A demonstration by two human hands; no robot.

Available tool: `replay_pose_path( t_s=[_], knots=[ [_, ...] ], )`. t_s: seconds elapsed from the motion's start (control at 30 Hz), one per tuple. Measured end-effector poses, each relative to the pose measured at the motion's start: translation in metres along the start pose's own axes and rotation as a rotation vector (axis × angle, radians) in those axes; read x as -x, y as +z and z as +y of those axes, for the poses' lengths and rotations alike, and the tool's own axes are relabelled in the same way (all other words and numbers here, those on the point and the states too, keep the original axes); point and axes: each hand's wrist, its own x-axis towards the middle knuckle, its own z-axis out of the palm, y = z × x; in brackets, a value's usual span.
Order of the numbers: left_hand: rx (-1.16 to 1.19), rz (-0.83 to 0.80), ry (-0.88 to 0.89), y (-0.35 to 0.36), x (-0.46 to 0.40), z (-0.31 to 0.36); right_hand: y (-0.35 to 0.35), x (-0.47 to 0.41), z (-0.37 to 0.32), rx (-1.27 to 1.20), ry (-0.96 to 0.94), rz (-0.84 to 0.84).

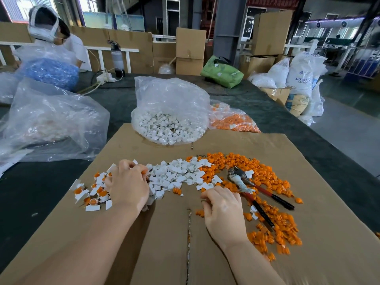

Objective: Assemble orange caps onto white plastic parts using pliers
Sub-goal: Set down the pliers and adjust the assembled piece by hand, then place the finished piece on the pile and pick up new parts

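Loose white plastic parts [174,175] lie heaped in the middle of a cardboard sheet [308,202]. Orange caps [273,182] spread to their right. Finished white parts with orange caps [92,194] lie at the left. My left hand [128,186] rests with curled fingers at the left end of the white heap; what its fingertips hold is hidden. My right hand [223,210] has curled fingers at the edge of the orange caps; I cannot tell if it pinches one. Pliers [257,192] with red and black handles lie untouched among the caps, just right of my right hand.
A clear bag of white parts [170,112] and a bag of orange caps [234,120] stand behind the cardboard. A big crumpled plastic bag [51,120] lies at the left. Another person [53,38] sits at the far left. Boxes and sacks [300,79] stand beyond the table.
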Motion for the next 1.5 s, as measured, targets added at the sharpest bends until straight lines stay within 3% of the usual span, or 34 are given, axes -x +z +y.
replay_pose_path(
  t_s=[0.2,0.33,0.47,0.77,0.97,1.17,1.5],
  knots=[
    [0.048,0.035,0.184,0.005,0.013,0.018,-0.001,0.001,-0.002,0.019,-0.024,0.000],
    [0.070,-0.074,0.368,0.014,0.020,0.033,-0.005,0.003,-0.005,0.008,-0.076,-0.044],
    [0.000,-0.159,0.422,0.021,0.025,0.041,-0.003,0.002,-0.005,0.074,-0.094,-0.094],
    [0.182,-0.225,0.392,0.018,0.031,0.050,0.000,0.000,-0.003,0.080,-0.031,-0.074],
    [0.237,-0.138,0.368,0.016,0.034,0.051,-0.001,-0.001,-0.005,-0.019,0.000,0.008],
    [0.458,-0.191,0.399,0.016,0.044,0.055,-0.004,-0.002,-0.005,-0.102,0.020,0.035],
    [0.668,-0.210,0.203,0.022,0.072,0.061,-0.005,-0.002,-0.001,-0.262,0.135,0.095]
  ],
)
